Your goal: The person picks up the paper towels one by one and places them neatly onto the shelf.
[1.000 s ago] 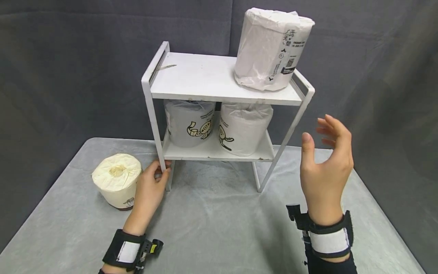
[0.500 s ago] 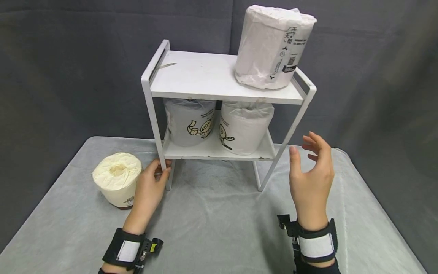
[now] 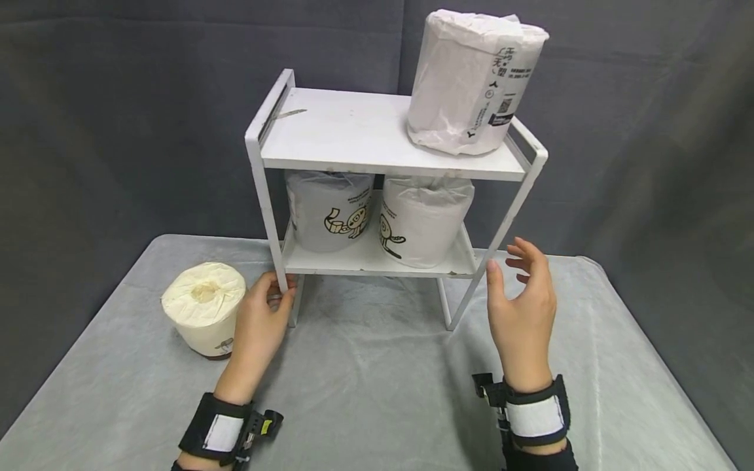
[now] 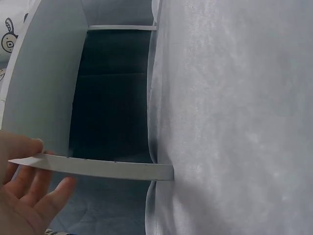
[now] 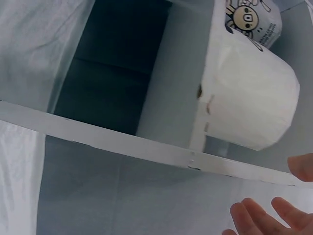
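Observation:
A white two-tier shelf rack (image 3: 347,131) stands on the cloth-covered table. My left hand (image 3: 262,324) grips its left front leg low down; in the left wrist view the leg (image 4: 105,167) passes between thumb and fingers. Beside the right front leg (image 3: 501,235) is my right hand (image 3: 521,314), thumb and fingers spread around nothing. In the right wrist view its thumb (image 5: 302,167) overlaps the leg's edge; I cannot tell whether they touch. A tall wrapped toilet roll (image 3: 471,85) sits tilted-looking at the top shelf's right end. Two wrapped toilet rolls (image 3: 330,212) (image 3: 427,222) occupy the lower shelf.
A cream-wrapped toilet roll (image 3: 203,307) stands on the table (image 3: 377,399) just left of my left hand. Dark grey cloth (image 3: 147,118) hangs behind the table. A dark mark shows on the upper shelf's left side.
My right hand has moved left and down, from out beyond the rack to beside its right front leg. My left hand has kept its grip on the left leg.

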A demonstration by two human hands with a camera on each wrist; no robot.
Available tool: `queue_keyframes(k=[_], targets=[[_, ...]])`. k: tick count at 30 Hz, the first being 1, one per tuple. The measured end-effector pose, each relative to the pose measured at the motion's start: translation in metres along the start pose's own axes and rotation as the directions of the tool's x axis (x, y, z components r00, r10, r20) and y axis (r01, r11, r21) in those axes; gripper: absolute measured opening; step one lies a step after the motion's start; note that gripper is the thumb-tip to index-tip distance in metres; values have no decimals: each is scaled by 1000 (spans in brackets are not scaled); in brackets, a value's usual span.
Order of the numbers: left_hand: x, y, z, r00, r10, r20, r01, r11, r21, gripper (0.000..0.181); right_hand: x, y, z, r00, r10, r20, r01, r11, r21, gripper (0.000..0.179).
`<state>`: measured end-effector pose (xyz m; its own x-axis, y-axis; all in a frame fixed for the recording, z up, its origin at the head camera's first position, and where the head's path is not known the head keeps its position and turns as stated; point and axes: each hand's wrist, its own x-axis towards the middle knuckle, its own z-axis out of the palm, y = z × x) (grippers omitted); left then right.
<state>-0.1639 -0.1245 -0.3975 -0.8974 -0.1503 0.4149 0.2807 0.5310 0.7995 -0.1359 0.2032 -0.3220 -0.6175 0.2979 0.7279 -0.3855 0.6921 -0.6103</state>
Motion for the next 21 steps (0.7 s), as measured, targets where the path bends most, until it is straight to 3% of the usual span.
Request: queue_keyframes(k=[11,21], targets=[[-1,4,-2,1000,-15,-4,15,1000,22,15,-3,17,16,998,25,50,-25,1000,-7,42],[-1,10,-5,997,-62,51,60,998,29,20,-9,26,26,996,39,82,-37,999,-24,32]])
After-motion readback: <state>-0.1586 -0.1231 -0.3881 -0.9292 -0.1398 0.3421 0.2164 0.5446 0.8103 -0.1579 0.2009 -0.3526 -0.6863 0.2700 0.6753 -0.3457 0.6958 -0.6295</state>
